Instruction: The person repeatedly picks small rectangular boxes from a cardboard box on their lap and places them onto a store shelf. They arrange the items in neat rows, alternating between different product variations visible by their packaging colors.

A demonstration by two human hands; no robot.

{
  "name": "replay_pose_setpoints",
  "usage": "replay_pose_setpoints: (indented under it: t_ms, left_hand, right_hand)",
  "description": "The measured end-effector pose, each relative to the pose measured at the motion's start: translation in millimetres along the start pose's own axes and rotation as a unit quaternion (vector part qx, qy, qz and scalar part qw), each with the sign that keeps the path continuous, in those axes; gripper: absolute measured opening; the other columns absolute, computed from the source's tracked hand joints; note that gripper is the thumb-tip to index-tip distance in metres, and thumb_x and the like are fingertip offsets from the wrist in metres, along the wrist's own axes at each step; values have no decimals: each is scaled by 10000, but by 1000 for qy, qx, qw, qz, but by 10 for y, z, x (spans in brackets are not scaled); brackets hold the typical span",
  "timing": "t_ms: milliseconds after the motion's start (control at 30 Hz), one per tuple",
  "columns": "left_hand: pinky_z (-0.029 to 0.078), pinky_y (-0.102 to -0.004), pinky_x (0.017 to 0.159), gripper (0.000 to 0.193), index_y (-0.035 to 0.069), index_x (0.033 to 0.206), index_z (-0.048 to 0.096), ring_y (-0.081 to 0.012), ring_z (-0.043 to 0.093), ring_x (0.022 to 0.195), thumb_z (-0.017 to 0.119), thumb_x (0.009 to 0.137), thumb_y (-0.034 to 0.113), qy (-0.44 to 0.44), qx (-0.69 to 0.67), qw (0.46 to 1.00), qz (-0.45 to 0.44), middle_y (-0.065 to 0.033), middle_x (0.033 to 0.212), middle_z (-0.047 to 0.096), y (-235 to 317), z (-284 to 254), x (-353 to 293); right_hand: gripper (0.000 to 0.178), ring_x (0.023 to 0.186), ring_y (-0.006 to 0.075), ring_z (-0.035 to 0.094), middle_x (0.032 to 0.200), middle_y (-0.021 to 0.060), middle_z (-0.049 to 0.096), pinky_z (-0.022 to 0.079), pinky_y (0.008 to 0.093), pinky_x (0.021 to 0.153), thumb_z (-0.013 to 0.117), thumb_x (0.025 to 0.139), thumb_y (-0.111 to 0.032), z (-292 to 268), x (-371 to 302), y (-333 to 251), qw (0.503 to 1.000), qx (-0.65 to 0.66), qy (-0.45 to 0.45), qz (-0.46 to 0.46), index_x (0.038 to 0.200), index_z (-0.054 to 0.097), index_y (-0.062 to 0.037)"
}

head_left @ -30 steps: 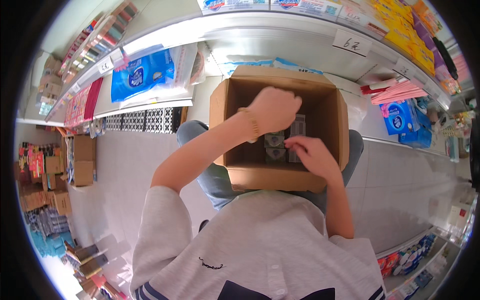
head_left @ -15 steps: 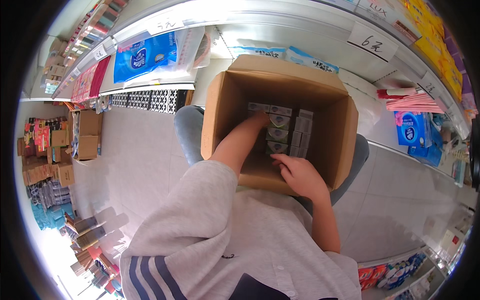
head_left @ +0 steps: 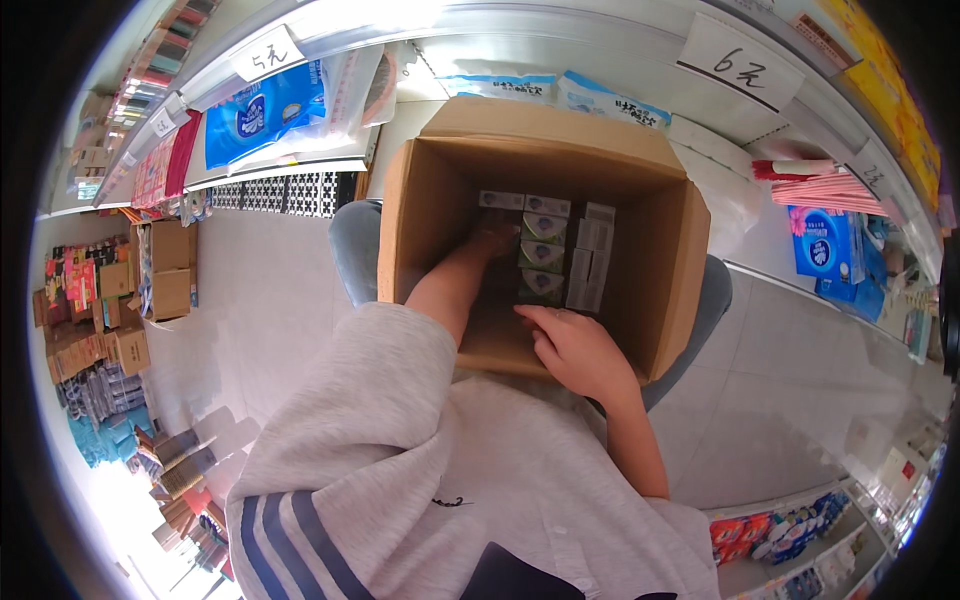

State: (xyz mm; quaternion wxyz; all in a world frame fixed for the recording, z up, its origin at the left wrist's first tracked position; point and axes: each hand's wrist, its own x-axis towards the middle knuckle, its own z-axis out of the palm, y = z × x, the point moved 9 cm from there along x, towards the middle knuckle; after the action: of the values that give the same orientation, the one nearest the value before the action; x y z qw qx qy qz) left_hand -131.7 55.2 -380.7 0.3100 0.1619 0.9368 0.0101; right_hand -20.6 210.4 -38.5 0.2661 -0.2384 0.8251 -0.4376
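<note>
An open cardboard carton (head_left: 545, 355) stands between my knees. Small white-and-green boxes (head_left: 542, 257) are packed in it in a column, with more pale boxes (head_left: 590, 265) stood in a row to their right. A further box (head_left: 501, 200) lies at the far left of the group. My left hand (head_left: 490, 240) is deep inside, in shadow, just left of the column; its fingers are too dark to make out. Over the near side of the carton is my right hand (head_left: 580, 345), index finger stretched out and thumb apart, its fingertips close to the nearest green box. Nothing shows in it.
Shelves surround the carton's far side, with a white shelf edge (head_left: 560, 45) above it. Blue packs (head_left: 265, 110) sit on the left shelf, other blue packs (head_left: 828, 250) on the right. Cardboard boxes (head_left: 165, 265) stand on the floor at far left.
My left hand has shifted from the top of the green column down and to its left, deeper into the carton. My right hand keeps its pose. The whole view has shifted slightly.
</note>
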Motion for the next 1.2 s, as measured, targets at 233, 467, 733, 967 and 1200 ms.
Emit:
replay_pose_setpoints:
  t_ms: [233, 467, 733, 967, 1200]
  left_hand:
    - [412, -533, 1104, 421, 100, 1287, 675, -402, 459, 1392, 558, 961, 339, 28, 40, 999, 18, -204, 1445, 552, 19, 146, -262]
    - [464, -547, 1040, 398, 113, 1247, 709, -373, 535, 1329, 610, 929, 331, 0, 82, 994, 73, -171, 1398, 606, 228, 286, -454]
    - [524, -563, 967, 373, 127, 1202, 747, -340, 621, 1258, 669, 893, 322, -103, 122, 984, 74, -133, 1346, 667, 454, 120, -223]
    - [576, -491, 885, 437, 94, 1176, 761, -348, 713, 1077, 773, 793, 303, -236, 156, 956, 84, -137, 1172, 746, 1063, -968, 89]
    - [576, -406, 811, 666, 50, 1351, 624, -355, 721, 924, 792, 771, 332, -29, -7, 981, 194, -177, 1001, 753, 1295, -3478, -1874]
  right_hand:
    - [381, 1026, 385, 667, 1115, 190, 710, 531, 447, 897, 547, 967, -145, 11, -6, -38, 1000, 7, -22, 12, 1334, 592, -57]
    - [382, 1053, 393, 658, 1149, 197, 703, 528, 449, 913, 553, 973, -170, 43, -30, -61, 1000, 7, -28, 3, 1333, 594, -50]
    - [352, 1051, 393, 664, 1155, 190, 706, 533, 441, 908, 557, 972, -188, 30, -22, -17, 999, 9, -27, 21, 1288, 619, -47]
    - [382, 1069, 338, 675, 1173, 160, 700, 531, 413, 922, 680, 892, -100, -274, 43, -68, 995, 14, 69, 64, 1268, 619, -71]
    - [853, 1423, 441, 373, 1627, 196, 290, 385, 486, 1139, 816, 762, -57, -884, -300, -505, 927, -89, 359, -63, 1512, 412, -88]
